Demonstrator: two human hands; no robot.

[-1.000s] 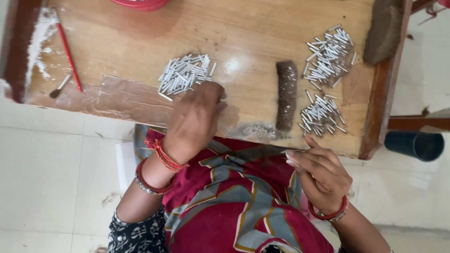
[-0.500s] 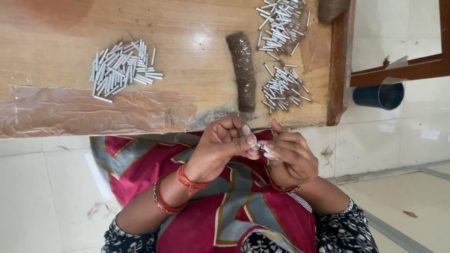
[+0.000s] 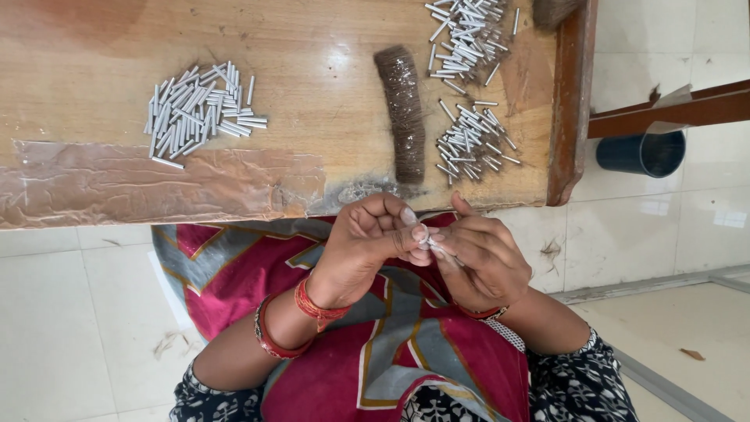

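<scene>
Pinching small white tube [image 3: 428, 245] between fingertips of left hand [image 3: 367, 254] and right hand [image 3: 478, 262], above lap, off wooden table [image 3: 328, 117]. Best kept tight, steady, close to tube piles [image 3: 201, 109].

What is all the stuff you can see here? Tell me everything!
Wooden table: one, brown, across the top.
Small tubes: three piles, silvery white; left pile, two right piles.
Dark roll: one, brown-grey, between the piles.
Plastic sheet: one, clear, taped along table's near edge.
Bucket: one, dark blue, on floor, right.
Bangles: several, red, both wrists.
Left hand and right hand: together pinching a small silvery piece.
</scene>
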